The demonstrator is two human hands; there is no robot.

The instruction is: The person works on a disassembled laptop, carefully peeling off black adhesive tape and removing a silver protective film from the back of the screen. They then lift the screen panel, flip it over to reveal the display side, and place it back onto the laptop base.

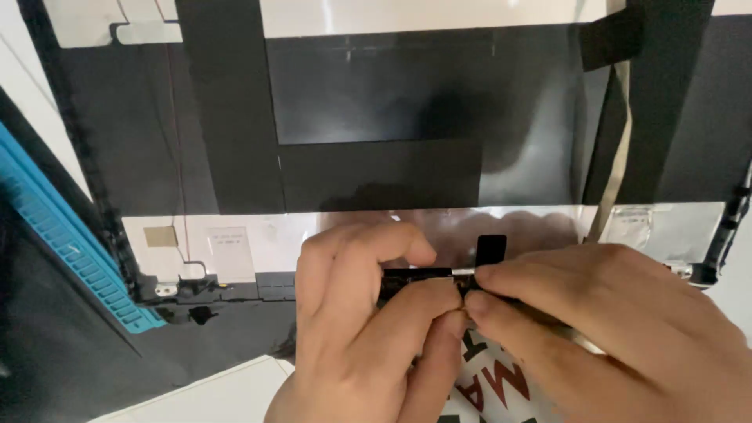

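A large laptop lid back panel (376,94), black with silver foil strips, lies flat before me with its inner side up. At its near edge both hands meet over a small black part with a thin silver strip (423,274). My left hand (360,337) pinches this part between thumb and forefinger. My right hand (595,329) pinches its right end, the fingertips touching those of the left. A small black tab (491,249) stands up just behind the fingers. Most of the part is hidden by my fingers.
A flat beige ribbon cable (619,141) runs down the panel's right side under black tape. A hinge bracket (168,288) sits at the panel's near left corner. A blue ribbed tray edge (63,243) lies on the left. White paper (211,395) and a red-lettered sheet (493,388) lie near me.
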